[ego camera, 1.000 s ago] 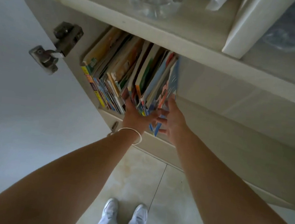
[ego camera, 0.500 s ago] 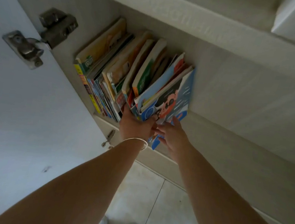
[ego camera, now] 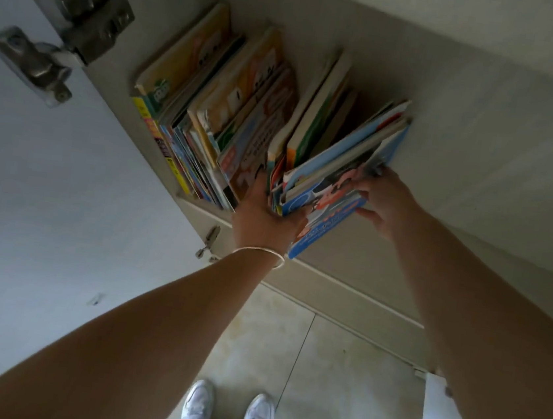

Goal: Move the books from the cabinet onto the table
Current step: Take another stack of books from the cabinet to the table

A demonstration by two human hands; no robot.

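Observation:
A row of colourful children's books (ego camera: 210, 112) stands upright on a cabinet shelf (ego camera: 483, 136). At the row's right end a bundle of several thin books (ego camera: 338, 168), with a blue-covered one outermost, leans out to the right, away from the rest. My left hand (ego camera: 264, 215), with a thin bangle on the wrist, grips the bundle's near lower edge, fingers pushed in between the bundle and the standing books. My right hand (ego camera: 386, 201) holds the bundle's right face, thumb and fingers pinching the blue cover.
The open white cabinet door (ego camera: 26, 215) with a metal hinge (ego camera: 64, 37) hangs close on the left. A lower cabinet front (ego camera: 345, 286) lies below the shelf. Tiled floor (ego camera: 269, 353) and my white shoes (ego camera: 228, 410) are underneath.
The bundle has tipped further right and come partly out of the row. My right hand slid up along the blue cover. My view moved closer to the shelf.

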